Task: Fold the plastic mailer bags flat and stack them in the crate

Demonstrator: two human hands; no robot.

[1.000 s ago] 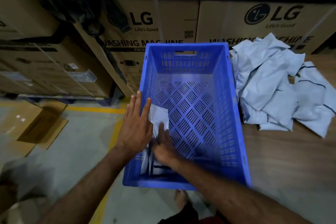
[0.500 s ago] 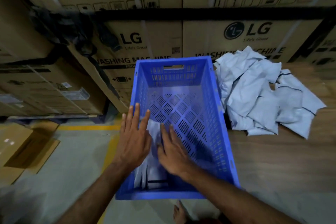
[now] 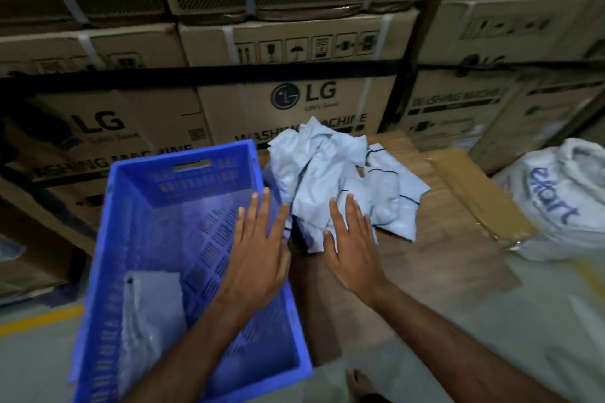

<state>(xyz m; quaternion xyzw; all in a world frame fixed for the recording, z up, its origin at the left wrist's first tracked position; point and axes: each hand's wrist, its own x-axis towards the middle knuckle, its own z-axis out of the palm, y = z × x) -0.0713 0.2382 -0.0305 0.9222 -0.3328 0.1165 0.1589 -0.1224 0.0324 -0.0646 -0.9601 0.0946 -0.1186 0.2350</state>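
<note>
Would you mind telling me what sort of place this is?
Most likely a warehouse or stockroom: strapped washing machine cartons stacked high, a courier sack on the floor, and a yellow floor line.

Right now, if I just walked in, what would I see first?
Probably the big blue crate on the floor at the left, with a folded mailer bag lying flat inside its near end. Just right of it sits a crumpled pile of pale mailer bags, and the left hand and right hand are stretched out open toward that pile, holding nothing.

One crate (image 3: 137, 226), one folded mailer (image 3: 152, 311) inside, one sack (image 3: 563, 203) (loose pile uncountable).
</note>
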